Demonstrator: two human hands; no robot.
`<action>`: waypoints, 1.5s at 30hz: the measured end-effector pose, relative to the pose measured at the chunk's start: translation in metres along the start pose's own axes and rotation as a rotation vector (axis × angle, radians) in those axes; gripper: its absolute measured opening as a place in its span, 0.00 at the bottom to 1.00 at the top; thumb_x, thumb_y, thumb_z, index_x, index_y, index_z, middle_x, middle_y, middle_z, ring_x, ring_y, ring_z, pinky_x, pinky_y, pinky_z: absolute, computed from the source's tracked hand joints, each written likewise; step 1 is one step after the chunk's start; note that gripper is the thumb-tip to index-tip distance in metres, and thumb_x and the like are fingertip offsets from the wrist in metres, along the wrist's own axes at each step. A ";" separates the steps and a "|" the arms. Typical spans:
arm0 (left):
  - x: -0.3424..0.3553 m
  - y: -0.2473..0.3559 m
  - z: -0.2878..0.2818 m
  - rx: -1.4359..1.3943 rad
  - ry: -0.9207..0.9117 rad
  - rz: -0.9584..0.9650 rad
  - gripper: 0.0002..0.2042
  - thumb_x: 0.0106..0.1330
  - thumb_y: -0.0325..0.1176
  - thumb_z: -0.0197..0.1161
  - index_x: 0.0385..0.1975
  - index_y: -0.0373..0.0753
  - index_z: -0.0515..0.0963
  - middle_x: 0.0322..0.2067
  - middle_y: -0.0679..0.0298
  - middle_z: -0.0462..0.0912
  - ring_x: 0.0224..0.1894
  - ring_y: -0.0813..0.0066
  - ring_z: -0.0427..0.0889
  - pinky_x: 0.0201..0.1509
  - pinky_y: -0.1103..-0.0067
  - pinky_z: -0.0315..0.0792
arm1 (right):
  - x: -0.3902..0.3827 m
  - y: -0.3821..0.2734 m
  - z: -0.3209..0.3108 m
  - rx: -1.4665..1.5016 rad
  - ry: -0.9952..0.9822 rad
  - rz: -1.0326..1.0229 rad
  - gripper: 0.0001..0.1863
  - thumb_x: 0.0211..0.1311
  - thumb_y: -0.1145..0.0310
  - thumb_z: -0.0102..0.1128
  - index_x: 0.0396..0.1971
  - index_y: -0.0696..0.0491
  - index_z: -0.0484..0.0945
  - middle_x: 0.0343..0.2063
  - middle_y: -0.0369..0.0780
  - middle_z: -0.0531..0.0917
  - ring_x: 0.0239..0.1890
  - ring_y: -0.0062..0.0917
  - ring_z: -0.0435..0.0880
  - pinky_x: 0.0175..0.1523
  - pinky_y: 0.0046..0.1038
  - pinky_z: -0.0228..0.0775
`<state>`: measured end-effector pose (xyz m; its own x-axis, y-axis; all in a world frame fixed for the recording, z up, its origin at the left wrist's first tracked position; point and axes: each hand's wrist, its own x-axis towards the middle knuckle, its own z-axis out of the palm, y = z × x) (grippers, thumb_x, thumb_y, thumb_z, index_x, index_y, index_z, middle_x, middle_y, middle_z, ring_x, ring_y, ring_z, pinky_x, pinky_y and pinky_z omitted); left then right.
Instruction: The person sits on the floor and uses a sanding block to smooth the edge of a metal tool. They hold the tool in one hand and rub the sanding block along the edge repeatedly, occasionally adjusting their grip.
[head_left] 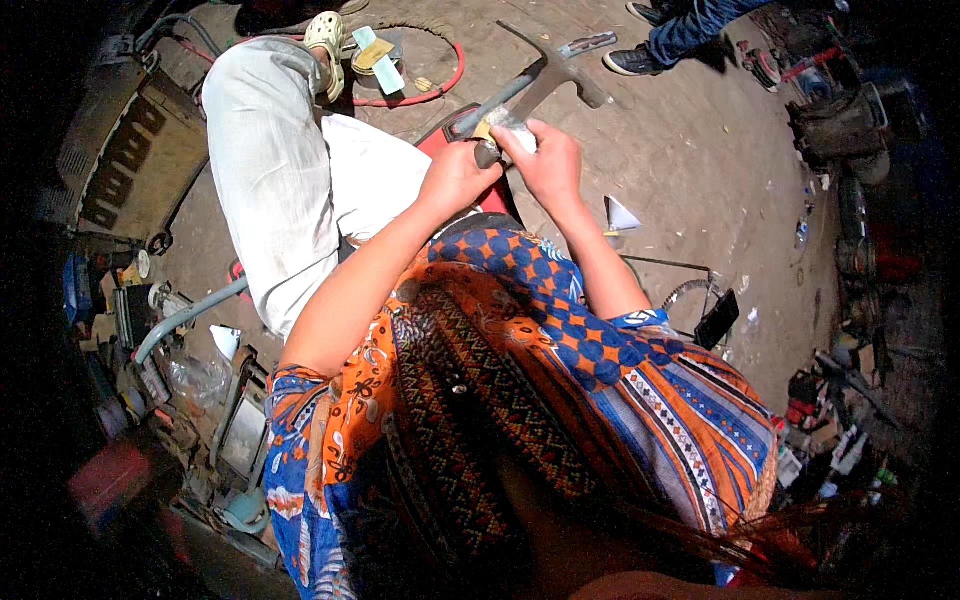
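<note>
Held up in front of my lap is a claw hammer point(560, 76), its dark metal head pointing away from me. My left hand point(460, 180) is closed around the lower end of its handle, where a dark rounded butt point(487, 154) pokes out. The fingers of my right hand point(548, 166) press a whitish and yellowish folded piece point(512, 133) against the handle. Whether that piece is paper or cloth I cannot tell. Below the hammer, a red object point(494, 195) with a grey bar point(505, 92) is partly hidden by my hands.
A red hose point(455, 80) curls on the floor past my foot, near light-coloured paper strips point(375, 55). Another person's shoe point(634, 62) is at the top right. A white paper cone point(621, 214) lies at right. Clutter and a beige metal cabinet point(135, 150) line the left side.
</note>
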<state>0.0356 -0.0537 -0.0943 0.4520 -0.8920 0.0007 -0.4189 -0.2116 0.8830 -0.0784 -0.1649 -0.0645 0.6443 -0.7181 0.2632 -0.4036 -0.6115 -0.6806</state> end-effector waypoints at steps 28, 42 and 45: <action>0.001 -0.004 0.007 -0.066 0.031 0.002 0.11 0.60 0.37 0.65 0.31 0.33 0.80 0.24 0.56 0.83 0.27 0.67 0.82 0.35 0.71 0.75 | -0.008 0.009 -0.007 -0.179 -0.086 0.016 0.29 0.55 0.41 0.64 0.21 0.58 0.80 0.19 0.51 0.80 0.25 0.47 0.82 0.31 0.44 0.71; 0.001 -0.007 0.006 -0.090 -0.031 -0.034 0.15 0.59 0.37 0.68 0.44 0.40 0.80 0.26 0.59 0.83 0.31 0.68 0.84 0.40 0.73 0.75 | 0.001 0.031 -0.042 -0.087 -0.048 -0.090 0.25 0.56 0.50 0.71 0.19 0.60 0.77 0.13 0.46 0.76 0.15 0.28 0.75 0.24 0.33 0.65; 0.001 -0.003 0.006 -0.135 -0.062 -0.113 0.12 0.59 0.35 0.67 0.40 0.37 0.80 0.24 0.60 0.81 0.29 0.72 0.82 0.38 0.74 0.74 | 0.001 0.038 -0.046 0.014 -0.112 -0.064 0.22 0.60 0.54 0.69 0.22 0.59 0.76 0.15 0.38 0.77 0.18 0.18 0.75 0.24 0.29 0.65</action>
<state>0.0321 -0.0561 -0.0996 0.4395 -0.8891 -0.1276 -0.2565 -0.2604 0.9308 -0.1231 -0.2043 -0.0586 0.7375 -0.6354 0.2288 -0.3504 -0.6497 -0.6746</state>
